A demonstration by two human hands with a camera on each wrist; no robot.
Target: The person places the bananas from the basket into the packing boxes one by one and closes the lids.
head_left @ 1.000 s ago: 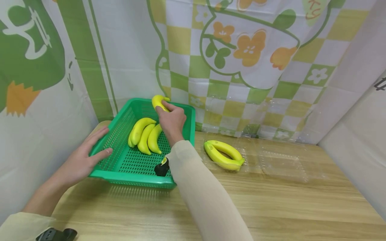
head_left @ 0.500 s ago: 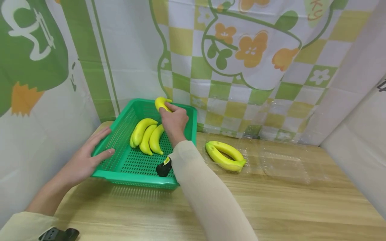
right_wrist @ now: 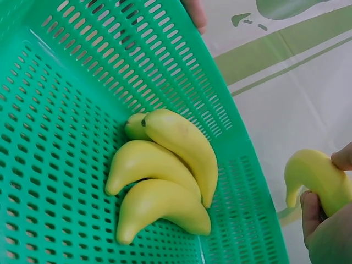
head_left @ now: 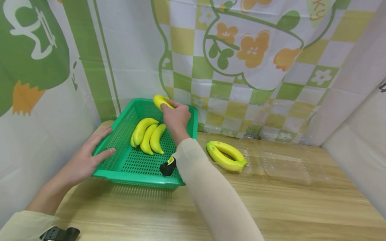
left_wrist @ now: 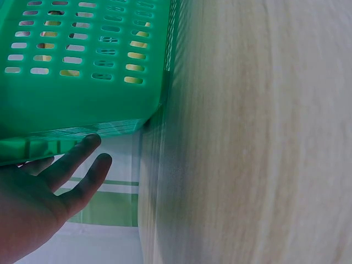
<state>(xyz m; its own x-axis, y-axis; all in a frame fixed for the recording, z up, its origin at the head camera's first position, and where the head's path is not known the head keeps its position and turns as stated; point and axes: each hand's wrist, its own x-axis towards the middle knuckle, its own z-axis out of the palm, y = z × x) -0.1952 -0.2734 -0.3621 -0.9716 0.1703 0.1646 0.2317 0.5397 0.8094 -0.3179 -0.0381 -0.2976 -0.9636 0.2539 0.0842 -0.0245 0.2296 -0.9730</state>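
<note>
My right hand (head_left: 177, 117) grips a yellow banana (head_left: 161, 101) over the far side of a green plastic basket (head_left: 141, 180); the right wrist view shows this banana (right_wrist: 313, 175) between thumb and fingers. Several bananas (head_left: 147, 139) lie side by side on the basket's slotted floor, one partly hidden under its neighbour. At the basket's left wall, my left hand (head_left: 85, 160) has its fingers and thumb straight against the rim. Seen from the left wrist, the straight fingers of this hand (left_wrist: 55, 190) reach along the underside of the rim.
Right of the basket, two bananas (head_left: 226, 156) lie in a loop in a clear plastic clamshell box (head_left: 283, 164), its lid raised behind. All stand on a wood-grain table (head_left: 301, 211). A patterned curtain (head_left: 187, 43) hangs close behind, with white cloth at both sides.
My right hand has shifted slightly to the right with its banana, which now tilts flatter. My left hand stays on the basket rim; the view has shifted a little.
</note>
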